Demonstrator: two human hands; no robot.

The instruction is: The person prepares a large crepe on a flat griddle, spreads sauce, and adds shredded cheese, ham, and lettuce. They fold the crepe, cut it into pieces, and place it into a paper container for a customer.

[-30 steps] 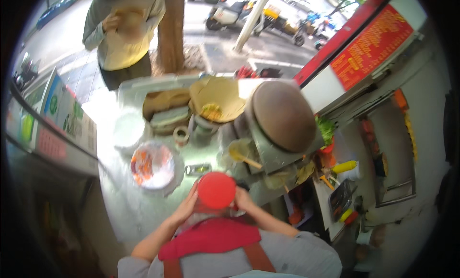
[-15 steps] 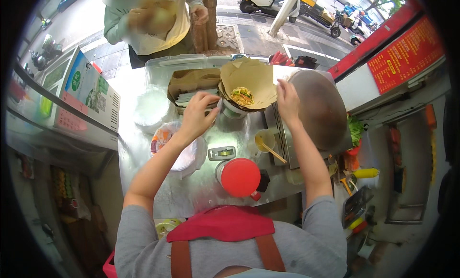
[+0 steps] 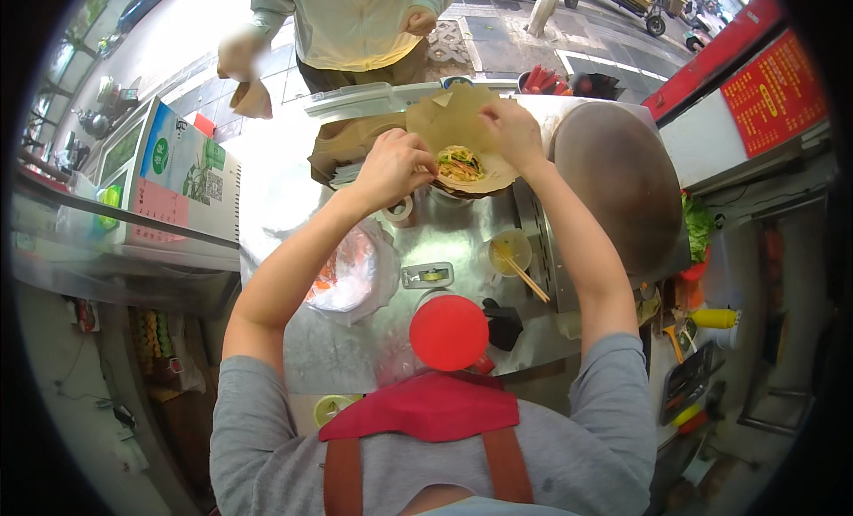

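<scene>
A brown paper wrapper (image 3: 449,116) stands spread at the far middle of the counter, flaring upward. Inside it sits a mound of shredded food (image 3: 460,163) with green and orange bits. My left hand (image 3: 395,167) is closed at the wrapper's left edge, fingertips pinched on the paper. On the opposite side, my right hand (image 3: 517,138) has its fingers drawn together at the upper right edge of the paper. What supports the wrapper from below is mostly hidden. Left of it, a brown paper box (image 3: 355,136) holding thin white items is partly covered by my left hand.
A round dark griddle (image 3: 613,187) lies to the right. Nearer stand a cup with chopsticks (image 3: 511,251), a tape dispenser (image 3: 428,276), a red-lidded container (image 3: 449,332) and a white plastic-bag bundle (image 3: 355,276). Across the counter stands a person (image 3: 355,27) holding a brown paper package (image 3: 251,98).
My left hand has moved right onto the wrapper's edge, its fingers closing. My right hand has come inward and up to the paper. The person opposite has lowered their package to the left.
</scene>
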